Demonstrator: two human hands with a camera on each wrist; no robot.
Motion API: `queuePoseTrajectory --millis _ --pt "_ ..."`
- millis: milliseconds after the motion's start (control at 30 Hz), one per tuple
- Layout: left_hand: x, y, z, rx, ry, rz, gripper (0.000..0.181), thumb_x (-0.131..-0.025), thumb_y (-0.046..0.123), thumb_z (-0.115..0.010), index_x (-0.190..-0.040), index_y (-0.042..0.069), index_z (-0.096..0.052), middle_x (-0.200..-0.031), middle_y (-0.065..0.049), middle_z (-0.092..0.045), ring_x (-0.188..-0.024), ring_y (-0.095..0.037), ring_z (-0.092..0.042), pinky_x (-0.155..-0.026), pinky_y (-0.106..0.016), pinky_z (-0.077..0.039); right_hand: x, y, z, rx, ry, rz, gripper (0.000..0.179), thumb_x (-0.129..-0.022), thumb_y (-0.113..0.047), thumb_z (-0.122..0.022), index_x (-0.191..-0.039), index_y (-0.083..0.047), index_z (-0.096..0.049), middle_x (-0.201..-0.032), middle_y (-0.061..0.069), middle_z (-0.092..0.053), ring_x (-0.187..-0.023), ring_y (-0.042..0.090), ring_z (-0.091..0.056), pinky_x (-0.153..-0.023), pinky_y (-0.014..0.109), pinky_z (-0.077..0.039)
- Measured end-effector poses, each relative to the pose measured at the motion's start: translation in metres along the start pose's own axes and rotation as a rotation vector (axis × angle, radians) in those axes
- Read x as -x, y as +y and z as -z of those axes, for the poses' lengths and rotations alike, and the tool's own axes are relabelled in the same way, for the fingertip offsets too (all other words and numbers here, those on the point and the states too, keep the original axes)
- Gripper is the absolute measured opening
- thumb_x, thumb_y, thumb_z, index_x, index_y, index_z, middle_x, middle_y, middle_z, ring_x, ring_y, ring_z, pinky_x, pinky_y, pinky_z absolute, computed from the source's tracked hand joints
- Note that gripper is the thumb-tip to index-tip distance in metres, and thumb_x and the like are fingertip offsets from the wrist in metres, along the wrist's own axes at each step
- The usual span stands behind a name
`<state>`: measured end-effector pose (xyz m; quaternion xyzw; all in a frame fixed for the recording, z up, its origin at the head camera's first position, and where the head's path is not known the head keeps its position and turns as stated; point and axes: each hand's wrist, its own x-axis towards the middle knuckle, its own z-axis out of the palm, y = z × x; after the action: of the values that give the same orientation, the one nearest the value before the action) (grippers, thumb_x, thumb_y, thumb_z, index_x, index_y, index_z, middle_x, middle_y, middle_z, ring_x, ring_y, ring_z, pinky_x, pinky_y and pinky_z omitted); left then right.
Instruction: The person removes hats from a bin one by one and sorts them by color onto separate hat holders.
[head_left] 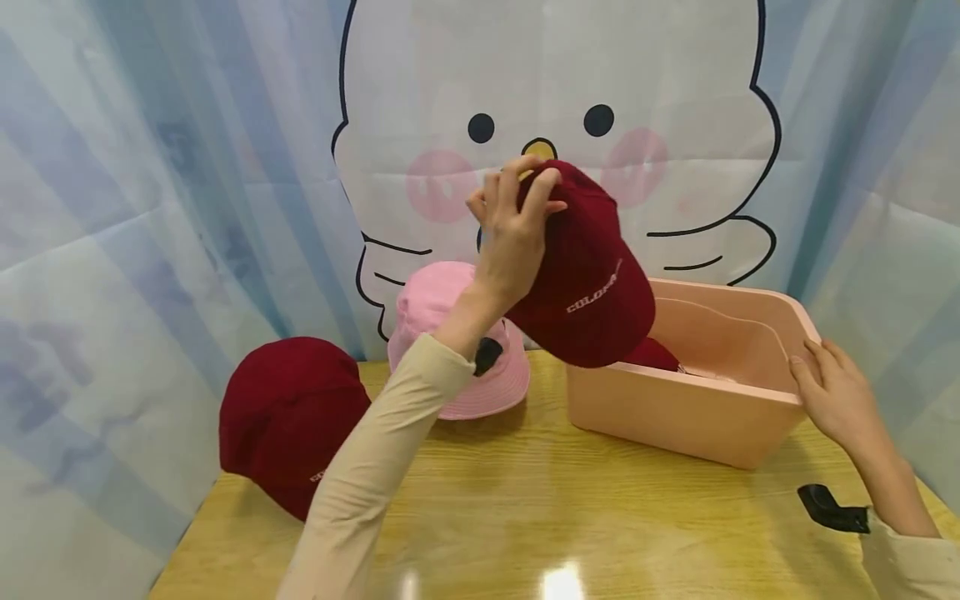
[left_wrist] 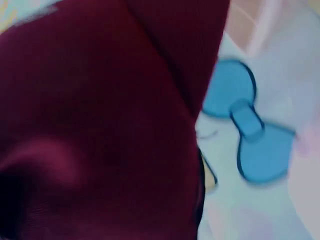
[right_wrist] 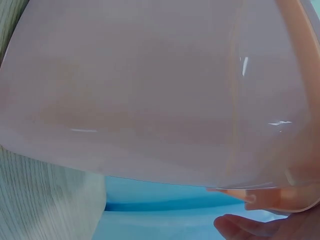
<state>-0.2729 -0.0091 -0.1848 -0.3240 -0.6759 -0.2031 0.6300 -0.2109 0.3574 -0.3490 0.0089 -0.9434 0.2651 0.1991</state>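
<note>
My left hand [head_left: 512,237] holds a dark red baseball cap [head_left: 585,283] up in the air, gripping it near the top left. White lettering shows on that cap's front, and its lower part overlaps the left end of a peach plastic bin [head_left: 675,417]. Close up, the dark red cloth [left_wrist: 110,120] fills most of the left wrist view. At the bin's right end, my right hand [head_left: 843,396] grips the rim; its fingers [right_wrist: 240,226] show beside the bin wall [right_wrist: 140,95] in the right wrist view. Inside the bin lies another dark red item [head_left: 652,354], mostly hidden.
A pink bucket hat [head_left: 435,296] sits behind my left forearm. Farther left, a second dark red cap [head_left: 288,417] stands on the wooden table [head_left: 570,500], partly covered by my sleeve. A curtain with a cartoon figure [head_left: 555,67] hangs directly behind the table.
</note>
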Motion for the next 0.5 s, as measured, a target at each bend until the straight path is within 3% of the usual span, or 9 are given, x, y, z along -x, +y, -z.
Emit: queuePoseTrajectory --millis 167,333,500 --pt "0.006 -0.030 0.039 0.041 0.008 -0.043 0.022 -0.083 0.022 -0.056 -0.099 0.007 -0.056 -0.106 -0.014 -0.051 -0.092 -0.025 -0.040 -0.076 -0.043 -0.025 -0.002 0.000 0.000 -0.019 -0.020 0.002 0.056 -0.097 -0.028 -0.026 -0.137 0.009 -0.015 -0.139 0.039 -0.007 -0.122 0.059 -0.010 -0.093 0.069 -0.012" --pt "0.009 -0.053 0.086 0.060 -0.046 -0.082 0.018 -0.085 0.019 -0.055 -0.099 0.007 -0.056 -0.106 -0.013 -0.051 -0.091 -0.027 -0.039 -0.077 -0.046 -0.022 0.005 0.004 0.003 -0.028 -0.023 -0.010 0.056 -0.097 -0.028 -0.026 -0.138 0.009 -0.015 -0.139 0.038 -0.006 -0.123 0.059 -0.008 -0.093 0.070 -0.011" --pt "0.009 -0.077 0.134 0.018 -0.104 -0.095 0.017 -0.085 0.018 -0.053 -0.095 0.006 -0.058 -0.105 -0.012 -0.054 -0.085 -0.031 -0.038 -0.075 -0.049 -0.018 0.012 0.006 0.005 -0.035 0.013 -0.019 0.054 -0.096 -0.025 -0.028 -0.137 0.009 -0.017 -0.140 0.038 -0.007 -0.123 0.059 -0.009 -0.095 0.069 -0.010"
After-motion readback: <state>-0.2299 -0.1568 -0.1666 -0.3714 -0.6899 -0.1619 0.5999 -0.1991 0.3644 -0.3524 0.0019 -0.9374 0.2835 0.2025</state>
